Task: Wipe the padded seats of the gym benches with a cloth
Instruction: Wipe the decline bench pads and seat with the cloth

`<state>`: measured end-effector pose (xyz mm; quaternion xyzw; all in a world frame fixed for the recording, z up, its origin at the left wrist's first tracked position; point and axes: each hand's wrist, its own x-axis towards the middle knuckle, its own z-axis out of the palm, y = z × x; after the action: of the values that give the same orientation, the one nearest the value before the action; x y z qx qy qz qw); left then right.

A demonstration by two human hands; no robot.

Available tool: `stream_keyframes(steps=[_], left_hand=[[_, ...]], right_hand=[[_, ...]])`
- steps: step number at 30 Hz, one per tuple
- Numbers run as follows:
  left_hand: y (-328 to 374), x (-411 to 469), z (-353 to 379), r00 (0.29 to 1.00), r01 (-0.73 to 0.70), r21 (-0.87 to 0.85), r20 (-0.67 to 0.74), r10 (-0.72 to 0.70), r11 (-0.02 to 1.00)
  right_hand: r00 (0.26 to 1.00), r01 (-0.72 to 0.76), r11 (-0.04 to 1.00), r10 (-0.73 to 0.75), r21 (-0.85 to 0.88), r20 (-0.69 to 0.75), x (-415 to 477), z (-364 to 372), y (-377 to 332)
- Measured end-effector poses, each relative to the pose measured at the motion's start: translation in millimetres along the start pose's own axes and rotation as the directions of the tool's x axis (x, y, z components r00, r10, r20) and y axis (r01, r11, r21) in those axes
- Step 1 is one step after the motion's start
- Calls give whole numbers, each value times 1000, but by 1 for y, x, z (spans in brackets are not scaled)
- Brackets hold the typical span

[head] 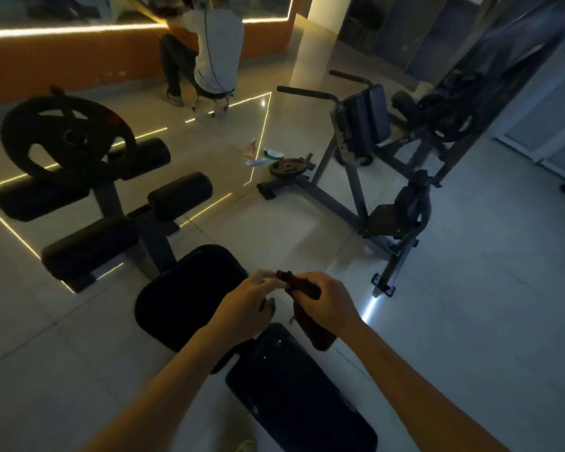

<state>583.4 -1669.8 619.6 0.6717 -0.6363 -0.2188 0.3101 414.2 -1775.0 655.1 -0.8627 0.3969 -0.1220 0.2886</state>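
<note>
Held above the bench's padded seat, the dark cloth hangs limp and light, gripped by the right hand and pinched at its top by the left hand; probably best bunched into one palm.

Dark cloth bunched and hanging, over black padded seat, second black pad adjacent

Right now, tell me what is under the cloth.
Under the cloth, held by the right hand and left hand, lie a corner of the near bench pad and pale floor tiles. The pad edge behind its hanging end is hidden.
</note>
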Motion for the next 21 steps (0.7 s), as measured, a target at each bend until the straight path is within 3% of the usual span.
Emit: stream_keyframes(steps=[7, 21], left_hand=[[65, 0, 33, 1000, 1, -2, 0, -1, 1000], [122, -19, 80, 990, -135, 38, 50, 133, 990]], right_hand=[[999, 32, 998, -32, -58, -2, -36, -45, 35], [1000, -14, 989, 14, -148, -1, -109, -86, 66]])
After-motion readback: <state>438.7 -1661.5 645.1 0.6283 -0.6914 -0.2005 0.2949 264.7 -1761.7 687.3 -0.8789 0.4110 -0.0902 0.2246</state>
